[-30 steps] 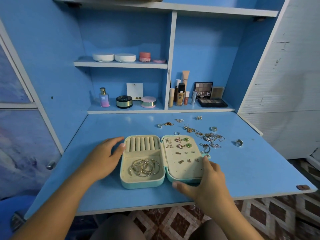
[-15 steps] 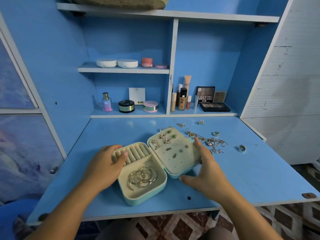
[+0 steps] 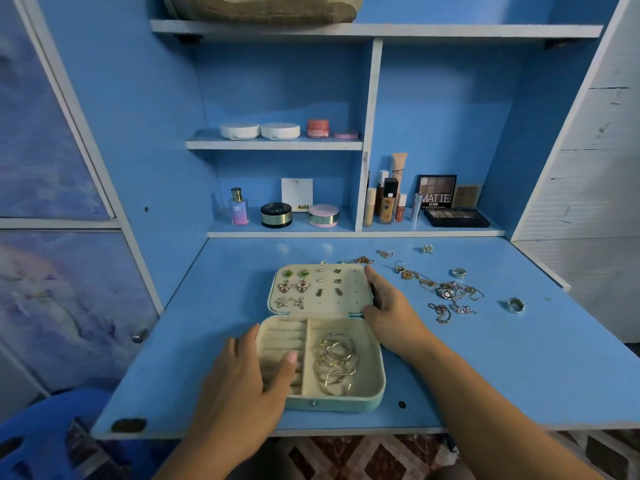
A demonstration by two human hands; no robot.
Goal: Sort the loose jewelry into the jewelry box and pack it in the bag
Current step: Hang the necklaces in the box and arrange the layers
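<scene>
Squarely between the two sets of fingers: the mint jewelry box (image 3: 346,404), lying open on the blue desk flap (image 3: 536,375), lid (image 3: 349,299) folded flat away from the wrists. Left hand (image 3: 242,375) straddling the tray's left wall, fingers (image 3: 247,341) nearly straight outside it, thumb laid inside across the ring rolls (image 3: 282,336); no curl, nothing pinched. Right hand (image 3: 393,306) flat against the lid's right edge, forefinger reaching to the far corner, thumb tip touching the corner by the hinge, fingers only slightly bent, enclosing nothing. Just right of the left thumb, past the divider: a heap of silver hoops (image 3: 336,362) in the larger compartment. Left of the right fingertips, pinned across the lid's cream pad: earrings (image 3: 294,285) in pairs, green, butterfly, star, then small studs. Beyond the right knuckles, loose on the flap: a tangle of chains (image 3: 453,294), near but not touching the hand. Farther out from those fingers, a broad ring (image 3: 516,304) and a smaller ring (image 3: 459,272), well apart. Past the right forefinger tip, small gold pieces (image 3: 362,260) beside the lid's far edge. Well beyond all fingertips, shelves of cosmetics (image 3: 440,202); on the top shelf, a brown fabric thing (image 3: 270,10), cut off at the top.
</scene>
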